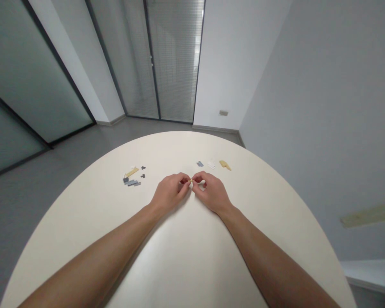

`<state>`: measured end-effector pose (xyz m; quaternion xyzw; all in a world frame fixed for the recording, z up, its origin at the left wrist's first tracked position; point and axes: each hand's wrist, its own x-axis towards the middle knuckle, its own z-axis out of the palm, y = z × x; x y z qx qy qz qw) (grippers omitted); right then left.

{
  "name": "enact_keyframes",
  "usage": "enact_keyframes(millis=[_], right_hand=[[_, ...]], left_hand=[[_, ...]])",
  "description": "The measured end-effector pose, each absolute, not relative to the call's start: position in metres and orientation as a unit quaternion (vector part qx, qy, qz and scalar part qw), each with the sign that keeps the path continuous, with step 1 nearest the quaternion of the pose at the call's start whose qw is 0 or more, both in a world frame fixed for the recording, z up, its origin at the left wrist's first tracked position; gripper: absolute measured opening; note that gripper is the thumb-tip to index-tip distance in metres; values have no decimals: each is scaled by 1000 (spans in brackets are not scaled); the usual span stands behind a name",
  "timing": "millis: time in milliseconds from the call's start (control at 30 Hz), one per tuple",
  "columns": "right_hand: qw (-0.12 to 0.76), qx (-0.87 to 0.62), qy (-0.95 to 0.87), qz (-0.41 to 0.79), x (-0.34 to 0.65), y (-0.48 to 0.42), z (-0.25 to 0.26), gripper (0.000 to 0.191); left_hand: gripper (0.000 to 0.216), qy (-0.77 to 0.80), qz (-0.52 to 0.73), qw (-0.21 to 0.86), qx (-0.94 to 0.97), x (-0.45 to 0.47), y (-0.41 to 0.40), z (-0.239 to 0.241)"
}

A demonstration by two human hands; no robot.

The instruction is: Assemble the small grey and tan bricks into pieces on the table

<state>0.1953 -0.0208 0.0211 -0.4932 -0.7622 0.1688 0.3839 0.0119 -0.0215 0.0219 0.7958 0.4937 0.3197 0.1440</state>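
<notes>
Over the middle of the white round table [179, 256], my left hand [173, 190] and my right hand [210, 190] meet fingertip to fingertip. Both are closed in a pinch on a tiny yellowish toy-brick piece [191, 180], mostly covered by the fingers; whether it is one piece or two I cannot tell. Just beyond my right hand lie grey pieces [199, 163], white pieces [211, 164] and tan pieces [225, 164]. To the left of my left hand are a long tan piece [132, 172], several grey pieces [133, 183] and small dark pieces [143, 176].
The table's curved far edge [179, 132] runs beyond the pieces. Behind it stand a glass door with blinds [176, 64] and a white wall with a socket [223, 113]. Frosted glass panels [35, 72] are at the left, a grey wall [333, 107] at the right.
</notes>
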Motion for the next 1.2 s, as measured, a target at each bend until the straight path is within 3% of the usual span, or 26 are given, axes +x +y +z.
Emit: enact_keyframes(millis=[1200], right_hand=[[384,-493,-762,169,196,-21,22,6]], left_hand=[[16,495,306,168,795,11,-23,21]])
